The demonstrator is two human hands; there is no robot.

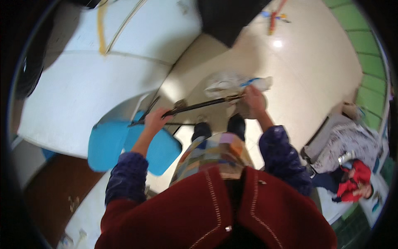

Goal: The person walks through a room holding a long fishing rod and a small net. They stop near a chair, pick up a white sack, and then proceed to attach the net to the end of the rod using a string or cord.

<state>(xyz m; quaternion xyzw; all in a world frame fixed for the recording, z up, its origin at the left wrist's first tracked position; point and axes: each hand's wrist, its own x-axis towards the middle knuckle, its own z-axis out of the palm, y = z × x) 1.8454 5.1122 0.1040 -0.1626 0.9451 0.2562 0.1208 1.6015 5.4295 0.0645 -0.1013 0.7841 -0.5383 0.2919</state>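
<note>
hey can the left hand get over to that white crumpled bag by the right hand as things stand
Probably not right away. The left hand is closed around the near end of the long dark rod, while the white crumpled bag lies at the far end by the right hand. Nothing blocks the path between them.

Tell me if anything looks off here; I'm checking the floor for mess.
A crumpled white and blue bag lies on the cream floor by the right hand. A red and blue item lies loose farther off. Both hands grip a long dark rod.
</note>
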